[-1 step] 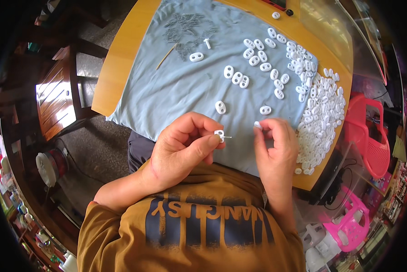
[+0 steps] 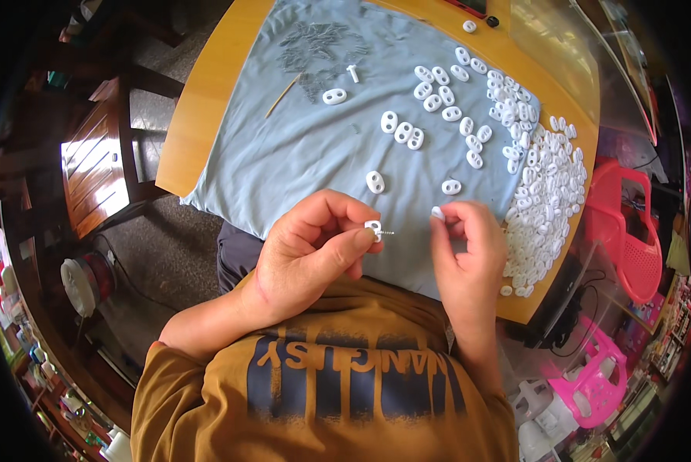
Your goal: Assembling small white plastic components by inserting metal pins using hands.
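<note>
My left hand [image 2: 311,245] pinches a small white two-holed cord lock part [image 2: 373,226] between thumb and fingers. From its right side a thin metal spring [image 2: 388,232] sticks out toward my other hand. My right hand [image 2: 472,242], a short way off, grips a small white plastic piece [image 2: 437,212] at the fingertips; most of it is hidden. Just beyond my hands lie two oval white cord locks, one [image 2: 374,182] ahead of the left hand and one [image 2: 452,187] ahead of the right.
A blue cloth [image 2: 284,162] covers much of the yellow table [image 2: 190,131]. On it lie a heap of thin metal springs [image 2: 307,48], a wooden stick [image 2: 282,96], a white peg [image 2: 352,73] and several cord locks. White parts [image 2: 546,200] pile up at the right, near a red chair [image 2: 627,231].
</note>
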Motion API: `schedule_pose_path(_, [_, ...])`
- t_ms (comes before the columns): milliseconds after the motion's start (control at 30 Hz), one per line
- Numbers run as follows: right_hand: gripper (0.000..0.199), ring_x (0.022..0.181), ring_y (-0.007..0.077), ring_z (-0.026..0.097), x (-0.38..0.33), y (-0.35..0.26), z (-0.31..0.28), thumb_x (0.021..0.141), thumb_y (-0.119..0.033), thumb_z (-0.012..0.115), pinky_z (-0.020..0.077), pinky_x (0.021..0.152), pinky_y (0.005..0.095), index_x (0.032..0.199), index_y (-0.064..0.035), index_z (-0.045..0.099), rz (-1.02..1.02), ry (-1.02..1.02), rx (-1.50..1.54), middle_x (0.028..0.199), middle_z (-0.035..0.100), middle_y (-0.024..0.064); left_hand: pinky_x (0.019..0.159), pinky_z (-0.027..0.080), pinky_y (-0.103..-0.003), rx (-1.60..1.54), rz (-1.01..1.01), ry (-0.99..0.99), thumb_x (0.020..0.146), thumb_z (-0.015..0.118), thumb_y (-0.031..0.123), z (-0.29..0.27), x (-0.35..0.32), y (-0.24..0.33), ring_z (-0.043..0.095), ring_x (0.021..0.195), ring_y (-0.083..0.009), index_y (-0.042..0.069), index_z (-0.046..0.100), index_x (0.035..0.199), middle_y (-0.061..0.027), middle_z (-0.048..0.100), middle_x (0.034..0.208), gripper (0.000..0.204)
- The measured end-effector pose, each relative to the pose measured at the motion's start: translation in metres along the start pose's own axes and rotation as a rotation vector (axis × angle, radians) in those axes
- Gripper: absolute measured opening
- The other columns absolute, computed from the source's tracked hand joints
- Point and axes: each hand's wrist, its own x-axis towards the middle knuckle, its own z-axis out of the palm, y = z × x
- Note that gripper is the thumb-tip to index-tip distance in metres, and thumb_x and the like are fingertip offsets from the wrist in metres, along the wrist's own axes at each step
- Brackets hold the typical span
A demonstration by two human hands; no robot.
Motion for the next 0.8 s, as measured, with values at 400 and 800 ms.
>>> schedule_pose_path(400, [0.03,0.083,0.0094,0.056,-0.003,-0.024,-0.017,0.087,-0.01,0.061,0.0472,0.076,0.025,0.114,0.0014,0.056,0.393,-0.239,1.316,0.092,0.061,0.0043,0.059,0.047,-0.02,-0.164,0.016,-0.058,0.087,0.055,0.0,0.011,0.0,0.016,0.058,0.062,-0.008,-0.001,0.054,0.108,-0.0046,0.061,0.081,0.021])
schedule_pose_path(800, [0.027,0.088,0.0073,0.052,-0.007,-0.035,-0.016,0.087,-0.001,0.058,0.0415,0.079,0.0208,0.113,0.0045,0.056,0.279,-0.232,1.216,0.097,0.057,0.0045,0.06,0.047,-0.018,-0.065,-0.086,-0.084,0.088,0.053,-0.001,0.013,-0.004,0.019,0.057,0.065,-0.0051,0.001,0.056,0.106,-0.0065,0.064,0.086,0.019])
